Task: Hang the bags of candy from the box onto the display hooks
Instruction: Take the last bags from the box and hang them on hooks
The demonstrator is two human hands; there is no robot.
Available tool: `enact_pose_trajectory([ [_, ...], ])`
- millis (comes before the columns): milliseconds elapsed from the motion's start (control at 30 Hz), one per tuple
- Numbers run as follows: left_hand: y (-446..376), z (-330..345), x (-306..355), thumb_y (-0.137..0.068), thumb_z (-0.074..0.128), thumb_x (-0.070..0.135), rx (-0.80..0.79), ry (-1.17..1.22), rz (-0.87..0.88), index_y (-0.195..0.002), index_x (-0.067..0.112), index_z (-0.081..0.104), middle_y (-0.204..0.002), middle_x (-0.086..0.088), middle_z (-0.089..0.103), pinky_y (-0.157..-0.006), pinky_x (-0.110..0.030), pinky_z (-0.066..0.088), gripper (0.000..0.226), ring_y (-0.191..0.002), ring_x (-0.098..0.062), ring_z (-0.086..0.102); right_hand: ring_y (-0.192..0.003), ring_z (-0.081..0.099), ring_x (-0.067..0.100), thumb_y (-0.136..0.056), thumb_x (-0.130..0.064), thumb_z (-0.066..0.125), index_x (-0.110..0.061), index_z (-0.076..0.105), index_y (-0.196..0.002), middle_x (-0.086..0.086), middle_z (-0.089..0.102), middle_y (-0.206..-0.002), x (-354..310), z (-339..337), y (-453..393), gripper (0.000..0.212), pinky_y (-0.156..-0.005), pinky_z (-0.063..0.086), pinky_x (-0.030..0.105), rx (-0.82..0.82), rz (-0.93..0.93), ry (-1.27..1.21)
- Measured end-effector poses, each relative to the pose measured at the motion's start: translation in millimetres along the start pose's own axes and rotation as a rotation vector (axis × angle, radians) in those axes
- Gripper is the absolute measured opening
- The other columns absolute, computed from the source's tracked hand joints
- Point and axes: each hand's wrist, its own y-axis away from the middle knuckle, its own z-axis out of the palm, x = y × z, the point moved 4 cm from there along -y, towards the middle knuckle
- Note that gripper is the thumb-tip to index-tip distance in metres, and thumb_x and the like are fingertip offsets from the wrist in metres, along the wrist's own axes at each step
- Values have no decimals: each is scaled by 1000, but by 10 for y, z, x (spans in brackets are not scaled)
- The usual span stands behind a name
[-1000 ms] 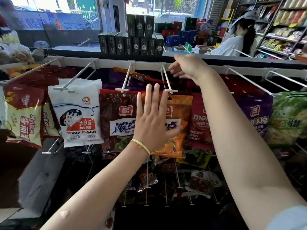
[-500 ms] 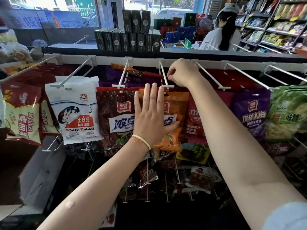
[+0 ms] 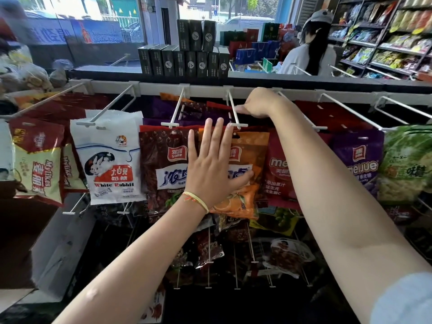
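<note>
The left hand lies flat against the orange bag, steadying it at the hook's tip. The right hand pinches the wire further back. Next, I'd guess, seat the bag properly.

Bright daylight from rear windows; dim lower racks; blurred, curved edges; sharp centre

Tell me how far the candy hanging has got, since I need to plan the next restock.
Done: the top hooks already carry bags, such as the White Rabbit bag and the purple bag. In hand: the left hand presses flat on the orange bag while the right hand works at the back of its hook. Left: the supply box is not clearly in view, so I cannot tell how many remain.
</note>
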Motion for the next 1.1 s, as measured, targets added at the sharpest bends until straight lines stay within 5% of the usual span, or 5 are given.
enact_pose_trajectory([
  [233, 5, 64, 0, -89, 35, 76, -2, -21, 12, -159, 10, 10, -167, -13, 14, -122, -61, 4, 100, -155, -31, 7, -113, 61, 26, -97, -28, 63, -20, 76, -107, 2, 72, -113, -66, 81, -88, 18, -102, 39, 44, 231, -16, -14],
  [400, -5, 76, -7, -88, 39, 75, 17, -27, 14, -158, 9, 11, -167, -13, 15, -122, -62, 6, 100, -155, -31, 9, -109, 64, 23, -98, -13, 58, -17, 77, -109, 3, 73, -115, -43, 21, -118, 22, -82, 43, 27, 289, -90, -178],
  [667, -3, 87, -18, -88, 39, 75, 26, -31, 20, -158, 10, 10, -166, -13, 17, -122, -62, 6, 100, -155, -32, 9, -86, 59, 24, -93, -6, 65, -9, 72, -111, 8, 69, -107, -53, 59, -375, 20, -63, 41, 30, 201, 28, 63],
  [1100, 3, 67, 20, -91, 33, 74, 26, -81, 13, -159, 8, 4, -168, -14, 4, -123, -59, 2, 99, -155, -32, 1, -110, 64, 25, -97, -3, 53, -20, 76, -112, 4, 70, -123, -68, -144, -56, 32, -94, 52, 34, 308, -105, -133],
])
